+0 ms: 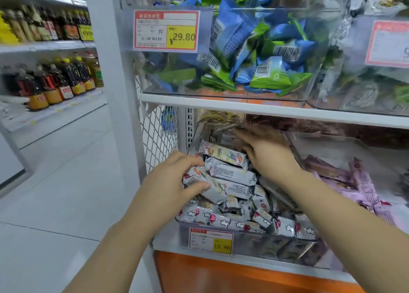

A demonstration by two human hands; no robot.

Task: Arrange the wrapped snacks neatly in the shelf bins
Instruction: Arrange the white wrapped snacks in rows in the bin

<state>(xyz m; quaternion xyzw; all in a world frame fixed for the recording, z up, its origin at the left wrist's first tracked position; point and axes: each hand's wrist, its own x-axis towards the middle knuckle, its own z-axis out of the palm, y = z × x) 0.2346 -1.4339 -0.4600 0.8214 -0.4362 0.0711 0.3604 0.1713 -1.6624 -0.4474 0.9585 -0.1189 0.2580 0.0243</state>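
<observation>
— Two shelf levels show; what is nearest on the lower one?
— Below it is the orange base panel (221,275). On it stands the clear bin (250,237), with a price tag (211,240) reading 15.80 stuck to the left part of its front wall. Silver wrapped snacks (221,220) lie jumbled just behind that wall.
— And the person's left hand (174,182)?
— It is at the bin's left edge. Its fingers and thumb are curled round a couple of silver bars (218,193), held on top of the heap.
— The right hand (269,157)?
— It reaches deeper, toward the back of the same bin. Its fingers are stretched out fairly flat over the packets there, and it grips nothing that can be seen. A cartoon-printed bar (222,155) lies between the two hands, its right end just beside the right thumb.
— What is past the bin's right edge?
— A neighbouring bin of pinkish wrapped snacks (363,182), blurred. A wire mesh panel (159,133) closes the shelf's left side.
— Higher up?
— The white shelf board (221,102) carries another clear bin heaped with blue and green packets (243,45). A larger tag (166,30) reading 29.80 sits at that bin's front-left corner.
— Farthest?
— Dark bottles (55,82) in rows on the aisle shelving at far left.
</observation>
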